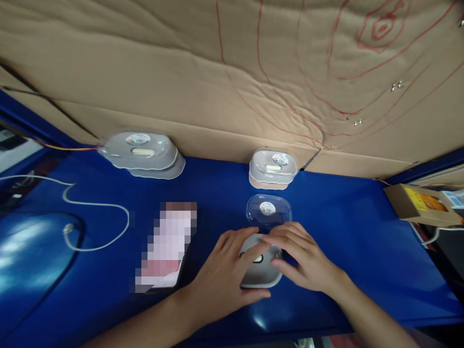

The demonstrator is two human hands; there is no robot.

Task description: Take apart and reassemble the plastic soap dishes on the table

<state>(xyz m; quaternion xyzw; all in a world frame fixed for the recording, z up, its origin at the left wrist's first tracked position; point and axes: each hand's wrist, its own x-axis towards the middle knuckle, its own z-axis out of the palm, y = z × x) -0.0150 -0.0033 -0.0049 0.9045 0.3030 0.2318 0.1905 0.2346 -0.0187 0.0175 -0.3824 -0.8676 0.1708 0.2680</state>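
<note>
A grey rounded container [266, 276] sits on the blue tabletop between my hands, with a pale oval piece ringed in black near its middle. My left hand [226, 270] reaches round its left side, thumb along the near edge and fingers over the far left part. My right hand [302, 253] touches its far right corner, fingers bent over the rim and thumb at the right side. Just beyond lies a clear lid [253, 208] with a round white label.
Lidded containers stand stacked at the back left [155, 157] and back centre [273, 174]. A phone [168, 246] with a blurred screen lies left of my left hand. White cable [108, 204] curls farther left. A cardboard box [402, 205] sits at the right edge.
</note>
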